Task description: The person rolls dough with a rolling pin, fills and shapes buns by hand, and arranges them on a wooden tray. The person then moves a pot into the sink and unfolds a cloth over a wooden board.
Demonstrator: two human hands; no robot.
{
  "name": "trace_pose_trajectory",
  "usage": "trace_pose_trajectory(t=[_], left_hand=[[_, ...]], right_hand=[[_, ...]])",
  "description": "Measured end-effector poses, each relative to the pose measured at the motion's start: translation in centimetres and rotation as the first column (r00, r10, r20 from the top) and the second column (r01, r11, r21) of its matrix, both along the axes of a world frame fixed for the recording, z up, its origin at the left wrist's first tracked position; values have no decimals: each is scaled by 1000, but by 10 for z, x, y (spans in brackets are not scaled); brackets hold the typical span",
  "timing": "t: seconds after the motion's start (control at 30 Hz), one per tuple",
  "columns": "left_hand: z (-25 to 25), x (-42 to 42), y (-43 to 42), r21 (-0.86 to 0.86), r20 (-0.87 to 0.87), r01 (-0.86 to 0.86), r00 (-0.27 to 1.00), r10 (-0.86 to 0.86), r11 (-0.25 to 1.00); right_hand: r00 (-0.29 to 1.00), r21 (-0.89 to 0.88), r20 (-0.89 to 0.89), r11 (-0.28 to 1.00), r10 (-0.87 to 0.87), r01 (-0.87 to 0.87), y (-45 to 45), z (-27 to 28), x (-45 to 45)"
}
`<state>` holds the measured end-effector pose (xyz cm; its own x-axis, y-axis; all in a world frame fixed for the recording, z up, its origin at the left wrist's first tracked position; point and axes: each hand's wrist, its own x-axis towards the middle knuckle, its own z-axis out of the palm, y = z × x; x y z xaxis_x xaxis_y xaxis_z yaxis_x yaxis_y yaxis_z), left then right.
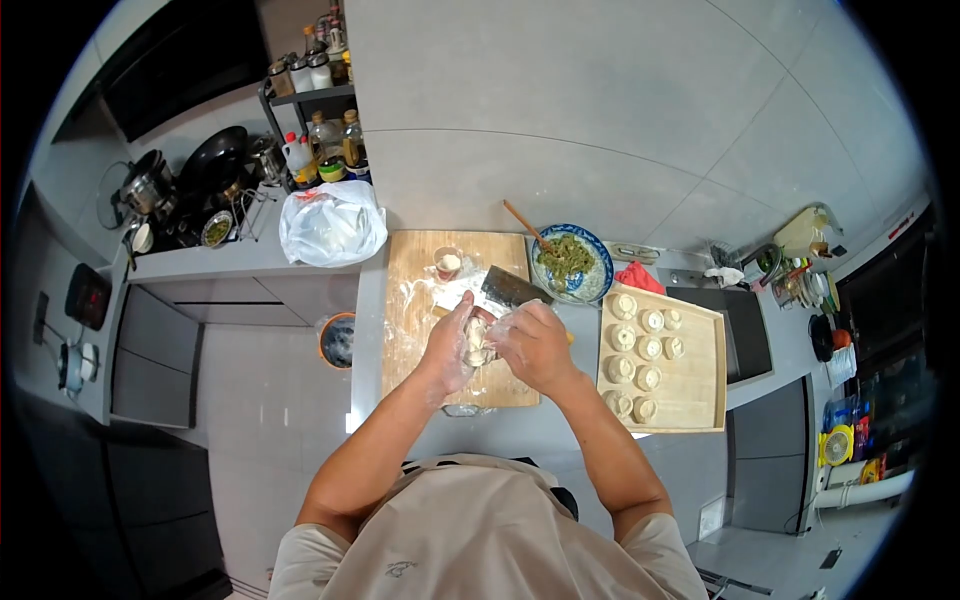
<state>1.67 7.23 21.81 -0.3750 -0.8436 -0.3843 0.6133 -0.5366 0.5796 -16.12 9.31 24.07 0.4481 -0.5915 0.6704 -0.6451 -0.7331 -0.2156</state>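
Observation:
My left hand point(449, 349) is wrapped round a pale piece of dough point(477, 347) above the cutting board point(410, 340). My right hand point(533, 342) presses its fingertips to the right side of the same dough. Both hands look whitish, from flour or thin clear gloves; I cannot tell which. Just beyond them a broad cleaver blade point(513, 287) lies on the floured board. Near the board's far side stands a small cup point(447, 263) with white contents. Part of a wooden stick shows behind my hands.
Right of the board, a wooden tray point(700, 395) carries several round dough buns point(623, 338). Behind it, a blue-patterned bowl point(604, 262) holds green filling point(567, 262) and a wooden-handled utensil. A white plastic bag point(332, 222), bottles and pans stand at left; the sink point(735, 325) is right.

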Motion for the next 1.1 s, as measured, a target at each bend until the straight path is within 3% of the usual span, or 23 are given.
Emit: trace_pose_trajectory(t=[0.07,0.17,0.3,0.47,0.7,0.8,0.87,1.0,1.1], left_hand=[[-1,6,-1,29,-111,81,991,-77,996],[8,6,0,109,-78,47,996,-39,993],[4,5,-2,138,-35,23,999,-19,990],[-8,8,-3,2,-20,92,996,-92,996],[-8,11,-3,44,14,79,997,-79,996],[-9,13,0,65,-91,35,995,-29,997],[-17,16,0,-36,-176,98,979,-103,994],[-21,8,1,30,-112,83,991,-79,996],[-30,4,4,-39,-200,44,979,-51,998]], right_hand=[[999,34,-31,999,39,-38,0,0,-6],[998,73,52,997,25,-28,3,14,-6],[998,94,-2,994,55,-55,-3,22,-1],[989,111,43,983,142,-146,-13,4,-3],[994,92,-40,991,102,-98,-7,9,3],[998,95,28,994,58,-60,-1,16,4],[996,83,43,993,81,-85,-1,18,6],[997,93,-45,994,60,-56,-6,5,6],[1000,67,-23,998,15,-13,1,2,10]])
